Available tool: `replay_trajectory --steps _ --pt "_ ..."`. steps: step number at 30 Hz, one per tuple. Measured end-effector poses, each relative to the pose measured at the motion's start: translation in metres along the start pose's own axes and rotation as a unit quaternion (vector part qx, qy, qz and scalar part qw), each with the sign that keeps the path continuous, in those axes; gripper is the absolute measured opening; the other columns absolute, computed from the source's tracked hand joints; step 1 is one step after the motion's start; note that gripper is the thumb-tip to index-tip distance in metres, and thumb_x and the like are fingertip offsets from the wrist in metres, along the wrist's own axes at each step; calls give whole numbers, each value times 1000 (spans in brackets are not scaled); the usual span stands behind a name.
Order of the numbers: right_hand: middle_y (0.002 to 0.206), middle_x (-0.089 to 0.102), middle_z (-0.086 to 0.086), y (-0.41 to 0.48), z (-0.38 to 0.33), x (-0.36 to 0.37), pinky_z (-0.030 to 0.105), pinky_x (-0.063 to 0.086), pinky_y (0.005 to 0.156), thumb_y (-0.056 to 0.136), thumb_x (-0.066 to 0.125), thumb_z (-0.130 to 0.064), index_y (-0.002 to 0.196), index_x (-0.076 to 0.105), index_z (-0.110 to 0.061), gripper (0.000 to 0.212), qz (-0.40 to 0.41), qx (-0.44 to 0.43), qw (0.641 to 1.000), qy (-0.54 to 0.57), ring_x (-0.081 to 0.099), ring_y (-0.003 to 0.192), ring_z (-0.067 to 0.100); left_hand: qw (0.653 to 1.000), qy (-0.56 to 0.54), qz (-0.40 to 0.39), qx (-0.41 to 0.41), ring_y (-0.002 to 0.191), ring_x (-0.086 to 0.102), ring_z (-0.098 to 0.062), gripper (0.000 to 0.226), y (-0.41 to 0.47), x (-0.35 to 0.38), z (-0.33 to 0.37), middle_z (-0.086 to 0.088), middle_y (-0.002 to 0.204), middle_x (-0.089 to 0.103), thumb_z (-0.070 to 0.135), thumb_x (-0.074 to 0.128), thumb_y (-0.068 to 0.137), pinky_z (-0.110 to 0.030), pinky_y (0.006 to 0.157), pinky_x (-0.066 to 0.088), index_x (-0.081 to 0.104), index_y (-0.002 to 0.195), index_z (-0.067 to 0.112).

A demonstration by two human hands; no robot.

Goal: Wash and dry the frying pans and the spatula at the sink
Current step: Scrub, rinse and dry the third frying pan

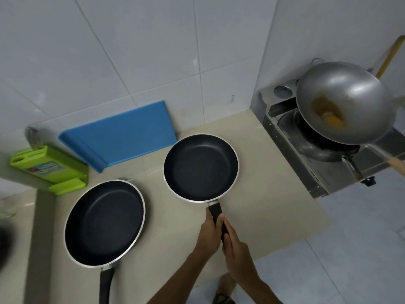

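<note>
Although both pans look clean inside, I cannot judge whether washing or drying is done. The smaller frying pan (pixel 200 167) sits on or just above the desk (pixel 263 194), its handle (pixel 215 211) clasped by the left grip (pixel 208 232). The right grip (pixel 237 251) lies over the handle's end, clasping or merely resting I cannot tell. The larger frying pan (pixel 104 222) stands beside it, untouched. No spatula shows, and the sink (pixel 3 244) is perhaps the dark blur at the left edge.
</note>
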State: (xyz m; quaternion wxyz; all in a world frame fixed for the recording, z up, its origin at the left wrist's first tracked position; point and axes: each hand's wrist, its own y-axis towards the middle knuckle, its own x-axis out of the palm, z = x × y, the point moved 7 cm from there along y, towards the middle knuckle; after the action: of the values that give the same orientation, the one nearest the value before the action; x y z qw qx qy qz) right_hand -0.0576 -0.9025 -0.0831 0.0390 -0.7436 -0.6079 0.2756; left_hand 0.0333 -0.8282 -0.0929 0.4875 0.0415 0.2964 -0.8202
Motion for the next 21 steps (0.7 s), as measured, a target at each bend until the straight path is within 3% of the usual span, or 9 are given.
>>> replay_trajectory --steps 3,5,7,10,12,18,21 --pt "122 65 -23 7 2 -8 13 54 84 105 32 -36 154 22 -36 50 1 -8 1000 3 66 97 -11 1000 -10 11 -8 90 68 -7 29 7 7 1 4 104 69 40 38 109 -9 72 51 44 130 20" --pt "113 62 -34 10 5 -13 12 54 82 106 35 -32 153 24 -36 48 4 -12 1000 0 66 95 -11 1000 -15 19 -11 89 68 -6 29 12 11 2 4 104 68 39 39 109 -9 71 51 44 131 21" --pt "112 65 -28 13 8 -16 16 56 81 106 35 -33 154 26 -36 49 6 -12 1000 5 68 94 -6 999 -21 25 -16 85 67 -3 25 14 14 4 6 100 67 35 39 110 -7 68 50 43 130 21" --pt "127 67 -12 18 11 -19 21 58 88 104 32 -41 154 25 -38 51 4 -11 1000 13 69 103 -2 999 -21 29 -16 84 66 -2 27 18 16 5 5 101 67 34 39 110 -6 68 49 43 132 19" --pt "119 72 -5 20 14 -19 22 60 80 103 31 -42 154 24 -36 52 4 -9 1000 16 71 92 2 999 -18 26 -17 84 64 0 29 20 18 5 4 103 67 35 39 110 -5 67 48 42 134 19" --pt "117 69 -11 18 25 -20 17 58 83 102 32 -41 153 24 -34 53 4 -12 1000 19 69 93 -5 999 -21 13 -21 88 67 -3 35 23 31 -7 1 108 68 37 38 110 -9 70 53 38 141 19" --pt "118 70 -9 17 35 -20 22 59 86 101 33 -44 153 26 -34 54 0 -3 1000 23 69 95 -3 999 -21 4 -24 87 68 -5 36 24 38 -12 3 105 67 36 37 110 -11 71 53 37 142 18"
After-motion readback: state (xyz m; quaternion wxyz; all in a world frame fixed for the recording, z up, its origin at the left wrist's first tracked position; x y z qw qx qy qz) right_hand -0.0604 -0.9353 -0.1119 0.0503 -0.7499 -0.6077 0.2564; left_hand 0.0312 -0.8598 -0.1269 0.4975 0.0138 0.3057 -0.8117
